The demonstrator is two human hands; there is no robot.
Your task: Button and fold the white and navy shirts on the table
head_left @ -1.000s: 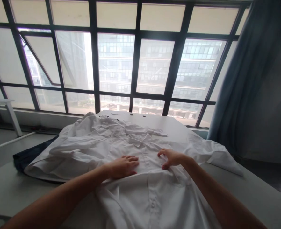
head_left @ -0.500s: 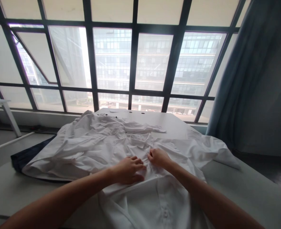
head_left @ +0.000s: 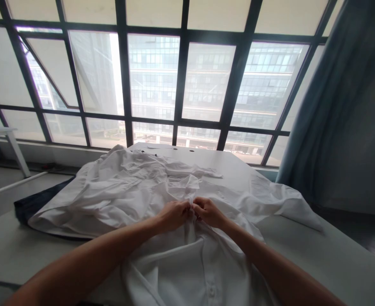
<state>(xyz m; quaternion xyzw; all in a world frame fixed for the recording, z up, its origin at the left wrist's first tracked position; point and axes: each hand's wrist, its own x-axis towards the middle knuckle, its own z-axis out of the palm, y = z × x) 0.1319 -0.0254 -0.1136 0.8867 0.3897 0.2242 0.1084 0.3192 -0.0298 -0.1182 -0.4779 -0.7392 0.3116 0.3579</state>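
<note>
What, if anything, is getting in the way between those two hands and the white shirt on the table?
Nothing visible does. The left hand and right hand are already on the white button-front shirt, their fingers pinching a gathered fold of its front, with nothing between them and the cloth.

Light source: daylight through the tall gridded window (head_left: 152,76), upper panes blown out to pale glare. Interior dimmer; blue curtain (head_left: 321,119) in soft shade, blurred. White shirt (head_left: 117,191): even, diffuse light, faint grey shadows in folds. Distortion: wide-angle bowing, window bars (head_left: 26,72) slanting towards the edges.
</note>
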